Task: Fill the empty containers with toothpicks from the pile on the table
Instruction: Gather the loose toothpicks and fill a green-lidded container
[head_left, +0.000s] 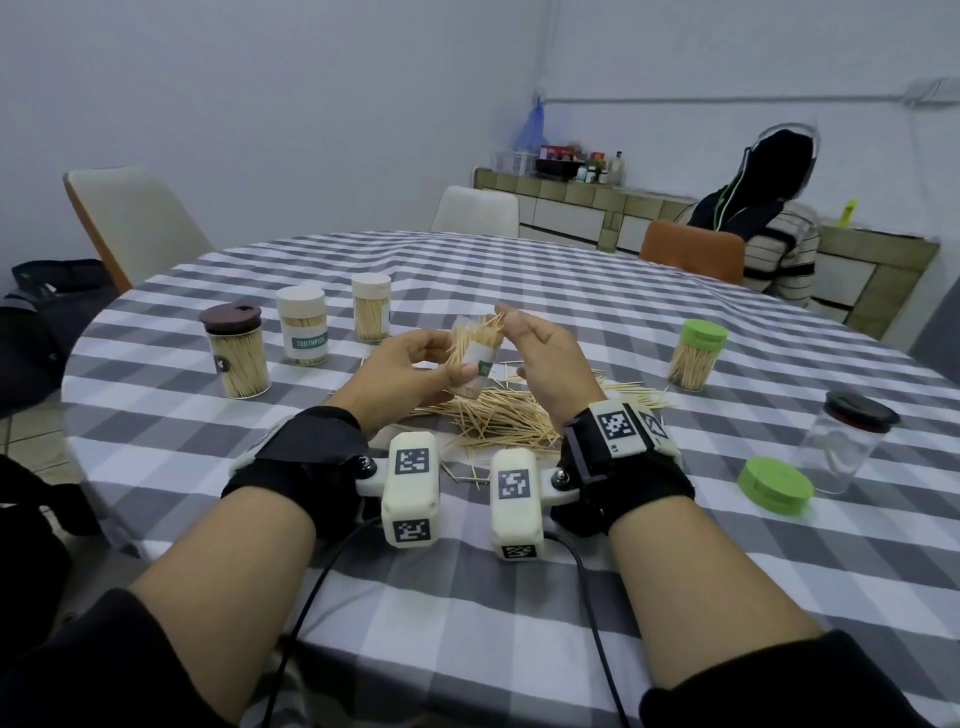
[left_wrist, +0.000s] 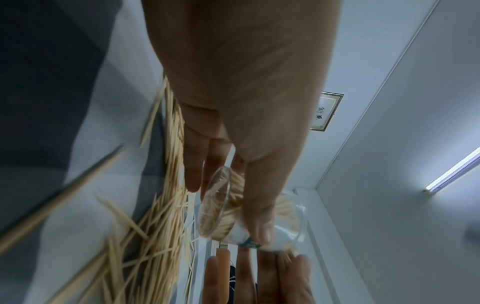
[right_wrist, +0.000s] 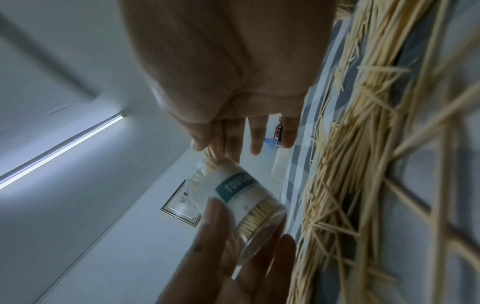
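Note:
My left hand (head_left: 441, 358) grips a clear container (head_left: 475, 358) with a TOOTHPICK label, tilted above the toothpick pile (head_left: 498, 421). It is partly filled, and toothpicks stick out of its open mouth. My right hand (head_left: 511, 325) pinches a small bunch of toothpicks (head_left: 488, 325) at that mouth between thumb and forefinger, the other fingers spread. In the right wrist view the bunch (right_wrist: 214, 150) enters the container (right_wrist: 244, 197), with the pile (right_wrist: 363, 144) beside it. The left wrist view shows my thumb across the container (left_wrist: 249, 211).
Three capped, filled jars stand at left: brown lid (head_left: 236, 353), white lid (head_left: 304, 325), white lid (head_left: 371, 306). A green-lidded filled jar (head_left: 696, 356) stands at right. Near the right edge are an empty clear jar with a dark lid (head_left: 841, 447) and a loose green lid (head_left: 775, 484).

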